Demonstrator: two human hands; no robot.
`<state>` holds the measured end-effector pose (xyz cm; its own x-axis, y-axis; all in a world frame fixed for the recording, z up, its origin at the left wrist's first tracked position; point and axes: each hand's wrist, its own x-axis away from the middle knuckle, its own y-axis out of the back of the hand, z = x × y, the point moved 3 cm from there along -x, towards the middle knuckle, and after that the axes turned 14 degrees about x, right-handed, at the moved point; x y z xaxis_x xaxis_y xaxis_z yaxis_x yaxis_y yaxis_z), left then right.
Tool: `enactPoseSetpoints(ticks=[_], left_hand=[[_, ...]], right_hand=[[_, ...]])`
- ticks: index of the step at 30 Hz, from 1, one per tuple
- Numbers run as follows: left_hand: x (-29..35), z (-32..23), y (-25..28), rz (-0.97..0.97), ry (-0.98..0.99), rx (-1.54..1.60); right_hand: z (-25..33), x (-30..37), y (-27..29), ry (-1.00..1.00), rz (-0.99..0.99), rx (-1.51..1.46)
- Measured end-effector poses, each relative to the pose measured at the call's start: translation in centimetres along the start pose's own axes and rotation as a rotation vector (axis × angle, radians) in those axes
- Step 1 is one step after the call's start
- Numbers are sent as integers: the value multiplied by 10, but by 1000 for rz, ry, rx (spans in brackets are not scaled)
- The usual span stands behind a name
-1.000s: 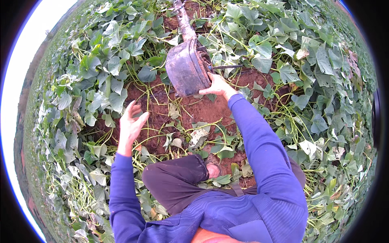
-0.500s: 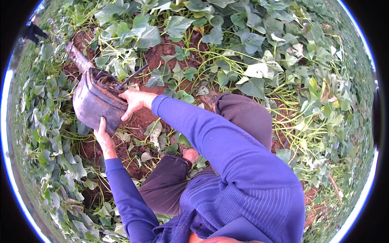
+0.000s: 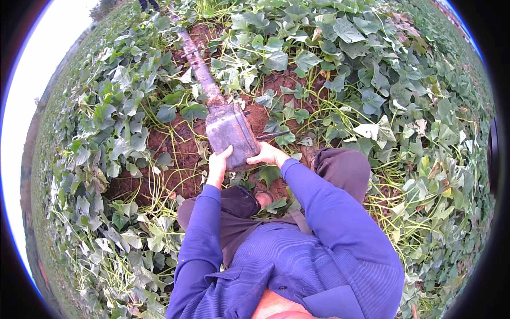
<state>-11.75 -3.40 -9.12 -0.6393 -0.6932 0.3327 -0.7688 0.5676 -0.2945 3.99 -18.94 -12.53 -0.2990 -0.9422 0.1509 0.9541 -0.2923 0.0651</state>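
Observation:
A muddy dark grey boxy housing [image 3: 228, 133] is held between my two hands, its surface smooth and rounded on the side facing up. A long mud-stained pipe-like length [image 3: 202, 72] runs from its far end away to the upper left. My left hand [image 3: 219, 164] grips the near left corner, thumb on top. My right hand [image 3: 270, 154] holds the near right edge, fingers partly hidden beneath it. A thin dark rod [image 3: 273, 135] sticks out beside the right side of the housing. The housing's underside and any opening are out of sight.
Leafy green vines [image 3: 345, 64] spread thickly all around, with reddish-brown soil [image 3: 170, 141] showing between them. My bent knee [image 3: 345, 170] is close to my right forearm. At the far upper left, dark legs of another person [image 3: 149, 4] show.
The housing has turned and come rightward, nearer my body's middle. Its opening full of dry plant matter, seen before, is now turned out of view. Both hands still hold it.

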Motion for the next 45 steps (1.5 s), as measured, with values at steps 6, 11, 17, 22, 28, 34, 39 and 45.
enactPoseSetpoints(ticks=[6,11,17,22,28,34,39,45], left_hand=[[11,2,-35,-28,-88,-121],[32,-4,-50,-56,-117,-46],[33,-3,-53,-20,-149,26],[29,12,-44,21,-153,96],[30,26,-16,-10,-137,177],[28,20,-10,-92,-130,-22],[4,25,-2,-117,-97,-81],[-2,23,-4,-136,-56,-103]], right_hand=[[-13,26,9,-29,-271,39],[25,43,11,-54,-267,94],[32,42,17,12,-289,138],[23,36,16,18,-282,211],[18,26,-1,-70,-238,310],[20,16,-9,-139,-234,242],[15,-4,1,-180,-205,273],[2,-22,9,-168,-169,217]])
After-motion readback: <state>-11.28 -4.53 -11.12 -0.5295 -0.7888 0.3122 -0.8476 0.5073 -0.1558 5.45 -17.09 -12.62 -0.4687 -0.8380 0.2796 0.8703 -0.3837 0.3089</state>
